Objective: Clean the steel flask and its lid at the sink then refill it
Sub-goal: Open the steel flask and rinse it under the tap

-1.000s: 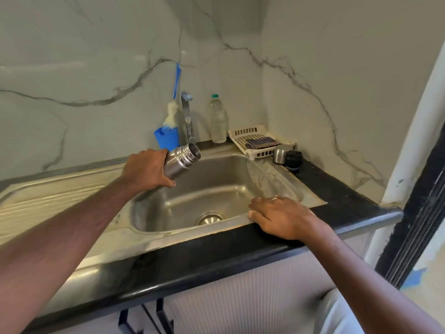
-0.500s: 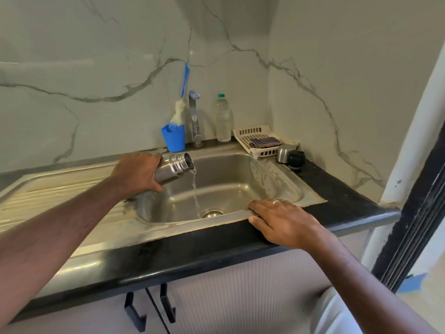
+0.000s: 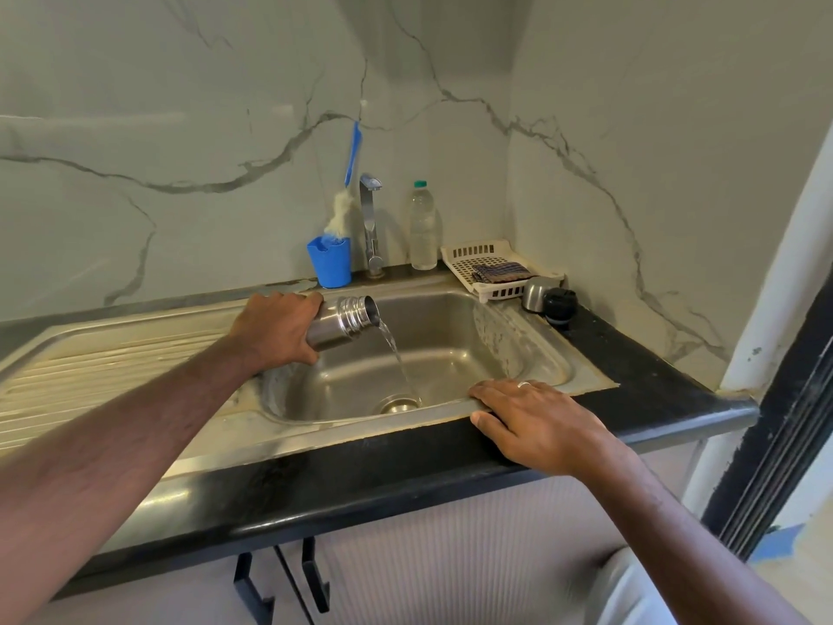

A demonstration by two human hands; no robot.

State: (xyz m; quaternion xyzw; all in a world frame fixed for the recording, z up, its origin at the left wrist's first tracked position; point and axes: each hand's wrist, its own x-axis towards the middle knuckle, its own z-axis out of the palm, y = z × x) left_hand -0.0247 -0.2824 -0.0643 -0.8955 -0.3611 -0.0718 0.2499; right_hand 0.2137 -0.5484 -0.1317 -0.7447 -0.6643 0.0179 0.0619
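The left hand (image 3: 277, 327) is curled around the body of the steel flask (image 3: 343, 321), holding it tipped over the far left part of the sink (image 3: 523, 354) basin with its threaded, uncapped mouth pointing right and slightly down. A thin stream of water (image 3: 396, 354) runs from the mouth and falls toward the drain (image 3: 397, 403) at the near middle of the basin. The right hand (image 3: 536, 421) lies flat with fingers straight on the near right rim of the sink, where the steel meets the black counter (image 3: 653, 376); it holds nothing, and a ring shows on one finger. The flask's lid (image 3: 550, 300), a steel cap with a black part, lies on its side on the counter at the far right corner of the sink, just beside a white plastic basket (image 3: 491, 263) that carries a dark checked cloth (image 3: 498, 272). Along the far edge, against the marble wall, stand a blue cup (image 3: 330, 263) with a blue-handled bottle brush (image 3: 342, 209) in it, a steel tap (image 3: 369, 223) just right of the cup, and a clear plastic water bottle (image 3: 423, 227) with a green cap right of the tap. The sink's ribbed drainboard (image 3: 90, 367) stretches away to the left. Below the counter, black handles (image 3: 279, 579) show on the cabinet doors.
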